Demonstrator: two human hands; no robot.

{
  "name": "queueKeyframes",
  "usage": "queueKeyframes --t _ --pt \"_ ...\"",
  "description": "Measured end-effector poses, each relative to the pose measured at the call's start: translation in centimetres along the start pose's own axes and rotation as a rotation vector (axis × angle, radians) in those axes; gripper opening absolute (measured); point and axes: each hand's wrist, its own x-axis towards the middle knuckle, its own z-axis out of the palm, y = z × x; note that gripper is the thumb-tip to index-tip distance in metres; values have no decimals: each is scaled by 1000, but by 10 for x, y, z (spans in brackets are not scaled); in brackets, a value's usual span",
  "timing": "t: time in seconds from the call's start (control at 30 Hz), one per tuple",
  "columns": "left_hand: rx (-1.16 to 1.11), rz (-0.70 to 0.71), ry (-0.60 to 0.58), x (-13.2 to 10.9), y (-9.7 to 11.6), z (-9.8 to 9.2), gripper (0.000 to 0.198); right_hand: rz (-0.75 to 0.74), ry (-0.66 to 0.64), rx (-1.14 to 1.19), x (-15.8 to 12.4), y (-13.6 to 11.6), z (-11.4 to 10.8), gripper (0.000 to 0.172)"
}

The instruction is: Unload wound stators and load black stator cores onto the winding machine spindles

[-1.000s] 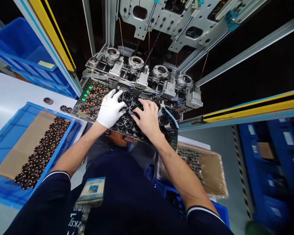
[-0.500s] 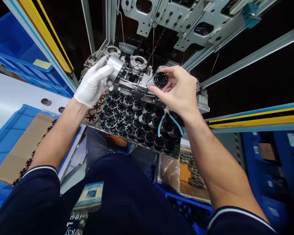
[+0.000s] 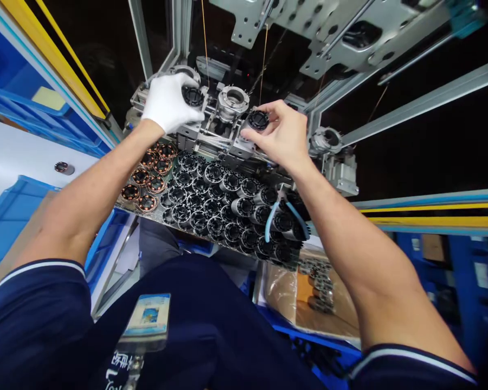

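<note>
Since a second ago both hands have left the parts tray (image 3: 126,205) and come up to the fixture row (image 3: 211,138) behind it. We note the gloved left hand (image 3: 166,103) closed around the first black ring (image 3: 192,96), fingers curled over its rim, holding it at the leftmost socket. Whether the ring is seated there we cannot tell, as the glove covers the socket. Our bare right hand (image 3: 288,138) pinches the second black ring (image 3: 257,120) between thumb and fingertips, open face toward the camera, over the third socket position. Between the two hands the second socket (image 3: 233,99) stands uncovered. The fourth socket (image 3: 325,140) lies just right of the right hand. Below the wrists the tray carries close rows of black rings, with copper-wound stators (image 3: 146,181) grouped at its left end. Blue-handled cutters (image 3: 287,208) lie on the rings at the tray's right end, under the right forearm. A lone part (image 3: 64,168) sits on the white table (image 3: 20,157) at far left, apart from the tray.
</note>
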Motion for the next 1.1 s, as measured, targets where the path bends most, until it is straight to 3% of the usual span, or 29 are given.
queueKeyframes --t 0.13,0.23,0.37,0.47,0.57,0.63,0.7,0.87,0.97,1.1 --pt "32 18 -1 -1 -8 6 71 -5 -5 9 -3 0 -1 57" --pt "51 47 -42 -9 -1 -5 72 -23 -29 -4 -3 2 -3 57" --pt "-118 169 86 -30 15 -23 61 -2 56 221 -8 5 -4 68" --pt "-133 249 76 -43 28 -36 61 -59 65 277 -12 6 -8 69" --pt "-65 243 49 -41 36 -46 55 -86 89 276 -12 9 -11 72" --pt "-90 240 84 -34 37 -48 61 -71 133 317 -9 11 -12 84" --pt "-104 247 114 -26 32 -43 73 -75 176 321 -7 12 -8 92" --pt "-29 128 137 -19 -3 1 69 -10 190 185 -7 8 12 67" --pt "-74 112 143 -21 -24 23 83 13 175 181 -8 7 17 69" --pt "-123 112 136 -31 -26 22 81 21 183 202 -9 4 14 73"
